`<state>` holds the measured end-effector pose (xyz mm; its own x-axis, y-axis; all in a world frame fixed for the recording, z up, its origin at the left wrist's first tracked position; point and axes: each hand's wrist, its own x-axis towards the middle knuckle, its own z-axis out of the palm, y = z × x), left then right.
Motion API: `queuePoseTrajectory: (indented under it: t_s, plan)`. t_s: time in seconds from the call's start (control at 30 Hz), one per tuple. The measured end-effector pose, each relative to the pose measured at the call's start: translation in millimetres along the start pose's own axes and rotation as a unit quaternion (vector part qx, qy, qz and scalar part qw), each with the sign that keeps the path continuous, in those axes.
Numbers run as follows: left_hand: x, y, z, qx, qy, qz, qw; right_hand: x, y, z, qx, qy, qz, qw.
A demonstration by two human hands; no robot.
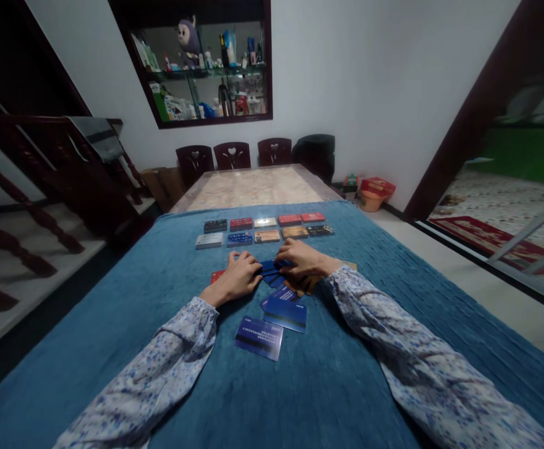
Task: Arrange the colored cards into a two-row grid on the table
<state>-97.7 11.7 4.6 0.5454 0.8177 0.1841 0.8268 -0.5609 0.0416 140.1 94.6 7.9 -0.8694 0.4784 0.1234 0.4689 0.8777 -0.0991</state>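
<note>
Between my hands a fan of dark blue cards [272, 273] lies on the blue cloth [182, 355]. My left hand [238, 274] has its curled fingers at the fan's left edge, beside a red card [217, 275]. My right hand [300, 259] is bent over the fan's right side, fingertips on the blue cards, with orange cards [305, 285] partly hidden beneath it. Nearer to me, a blue card [286, 313] overlaps another blue card, and a purple-blue card [260, 337] lies face up. Whether either hand pinches a card is hard to see.
Behind my hands stand two rows of card stacks, including a red stack [289, 220], a white stack [209, 241] and a blue stack [239, 239]. The bare tabletop [257, 187] continues beyond the cloth, with chairs [232, 154] at its far end.
</note>
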Motion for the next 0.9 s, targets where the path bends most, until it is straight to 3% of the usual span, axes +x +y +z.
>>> queuePoseTrajectory:
  t_s: [0.3,0.53,0.9]
  plan:
    - [2.7,-5.4,-0.5,0.01,0.059,-0.003,0.998,0.9,4.2,1.3,-0.014,0.068,-0.054,0.996]
    - [3.5,-8.3,0.1,0.031,0.141,-0.025,0.989,4.1,-10.8,-1.4,-0.08,0.17,-0.001,0.982]
    - [8.6,-6.7,1.8,-0.003,0.131,-0.072,0.989,3.8,-14.5,3.6,-0.041,0.151,0.076,0.985]
